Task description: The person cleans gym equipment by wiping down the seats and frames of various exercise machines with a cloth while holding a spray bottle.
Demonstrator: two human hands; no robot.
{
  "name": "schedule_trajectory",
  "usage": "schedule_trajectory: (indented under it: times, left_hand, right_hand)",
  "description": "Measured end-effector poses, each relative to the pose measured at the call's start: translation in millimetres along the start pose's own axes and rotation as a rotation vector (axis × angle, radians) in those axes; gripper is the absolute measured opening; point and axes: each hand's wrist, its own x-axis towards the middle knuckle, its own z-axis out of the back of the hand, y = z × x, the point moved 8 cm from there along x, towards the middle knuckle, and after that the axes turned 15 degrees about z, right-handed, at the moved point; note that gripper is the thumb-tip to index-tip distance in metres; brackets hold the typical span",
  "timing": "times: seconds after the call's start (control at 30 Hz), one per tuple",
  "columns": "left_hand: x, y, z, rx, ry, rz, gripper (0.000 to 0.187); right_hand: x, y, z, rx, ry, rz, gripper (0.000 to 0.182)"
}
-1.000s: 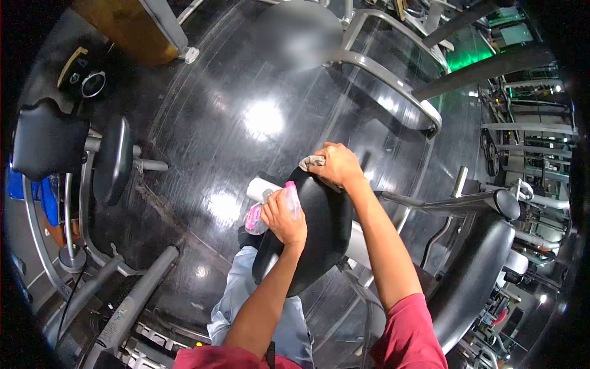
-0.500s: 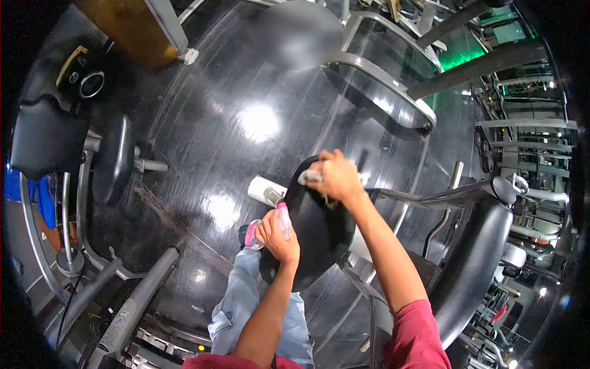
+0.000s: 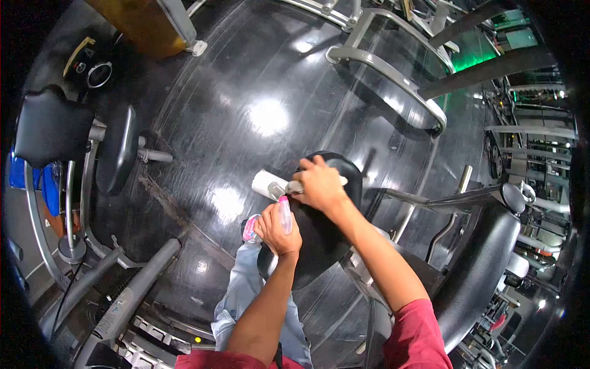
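A black padded seat [image 3: 313,240] stands in front of me at the centre. On its upper part, my right hand [image 3: 319,184] presses a bunched light cloth [image 3: 295,187], its fingers bent over it. My left hand [image 3: 278,229] is closed round a clear bottle with a pink top [image 3: 284,215], over the seat's left edge. Just beyond that bottle, a white cylinder [image 3: 268,184] shows at the seat's left side; what supports it is hidden.
A black backrest [image 3: 479,270] and grey frame stand close at the right. Another machine with black pads [image 3: 52,128] is at the left. Grey metal frames [image 3: 393,77] stand on the dark floor [image 3: 246,80] ahead. My legs [image 3: 239,295] are below the left arm.
My right hand has moved left and slightly down across the seat with the cloth. My left hand still holds the bottle in nearly the same place. The view has shifted slightly.
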Motion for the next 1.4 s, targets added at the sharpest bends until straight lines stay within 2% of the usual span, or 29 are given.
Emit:
schedule_trajectory:
  times: [0.13, 0.2, 0.27, 0.33, 0.5, 0.6, 0.67, 0.77, 0.83, 1.03, 1.27, 1.4]
  left_hand:
    - [-1, 0, -2, 0.029, 0.006, 0.01, 0.033]
    - [-1, 0, -1, 0.044, 0.0, 0.007, 0.033]
    - [0, 1, -4, 0.065, 0.001, 0.005, 0.033]
    - [-1, 2, -5, 0.073, 0.012, 0.014, 0.033]
    - [2, 1, -4, 0.065, -0.022, 0.014, 0.029]
    - [2, 0, -3, 0.086, -0.043, 0.013, 0.027]
    - [3, -1, -3, 0.093, -0.054, 0.008, 0.026]
    - [3, -4, -1, 0.084, -0.089, -0.026, 0.025]
    - [2, -2, -2, 0.107, -0.089, -0.021, 0.024]
    - [2, -4, 0, 0.056, -0.086, -0.027, 0.023]
    - [3, -5, 1, 0.057, -0.075, -0.022, 0.022]
    - [3, -7, 2, 0.063, -0.074, -0.021, 0.021]
  right_hand:
    - [-32, -41, 23, 0.097, -0.237, -0.132, 0.025]
    - [-49, -52, 28, 0.128, -0.379, -0.3, 0.025]
    - [-62, -48, 20, 0.128, -0.498, -0.423, 0.026]
    - [-73, -29, 13, 0.147, -0.583, -0.452, 0.028]
    - [-99, 1, -8, 0.286, -0.586, -0.448, 0.028]
    - [-108, -25, 2, 0.233, -0.639, -0.46, 0.027]
    - [-111, -51, 6, 0.273, -0.663, -0.57, 0.027]
    - [-109, -62, 12, 0.245, -0.722, -0.571, 0.028]
    - [-109, -51, 5, 0.206, -0.701, -0.534, 0.029]
    - [-140, -11, -22, 0.363, -0.694, -0.538, 0.024]
    - [-142, -75, -3, 0.328, -0.768, -0.73, 0.024]
    - [-143, -58, -7, 0.36, -0.761, -0.712, 0.024]
